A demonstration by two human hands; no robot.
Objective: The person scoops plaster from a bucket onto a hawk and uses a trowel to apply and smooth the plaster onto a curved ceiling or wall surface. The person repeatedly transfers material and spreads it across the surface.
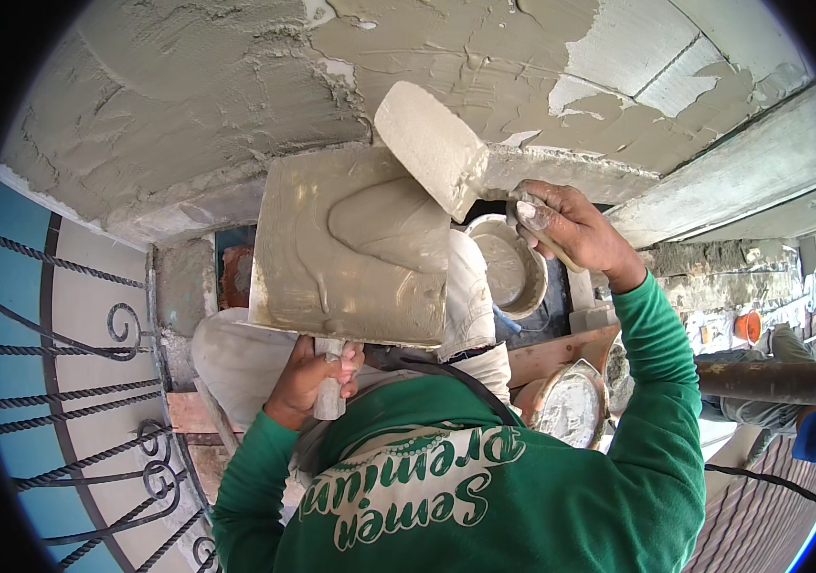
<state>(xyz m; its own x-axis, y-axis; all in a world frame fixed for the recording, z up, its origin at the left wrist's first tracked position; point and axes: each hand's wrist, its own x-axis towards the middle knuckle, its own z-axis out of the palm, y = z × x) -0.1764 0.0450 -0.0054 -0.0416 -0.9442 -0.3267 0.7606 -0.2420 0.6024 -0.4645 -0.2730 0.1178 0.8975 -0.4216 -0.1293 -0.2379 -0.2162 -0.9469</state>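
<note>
Through the head camera I see the mortar board (370,340) in front of the torso, its face tilted up toward me and spread with wet grey mortar (389,224). My left hand (310,380) is wrapped around its pale stub handle (329,393) below the near edge, and my right hand (575,229) is closed on the grip of a trowel (427,143), whose coated blade overlaps the board's far right corner in view; I can't tell whether the two touch. I judge the board stiff but heavy toward its far side, since the handle sits at the near edge, so I want a full fist there and a steady wrist. The mortar looks soft and slick, with a thick lobe and a thin drip on the face, so a steeper tilt could let it slide. The trowel should be lighter, its blade rigid; the grip is the place to hold it, though smeared fingers may make it slippery. Beyond lies the mortar-coated wall (217,76), with a bucket (543,286) below the right hand.
</note>
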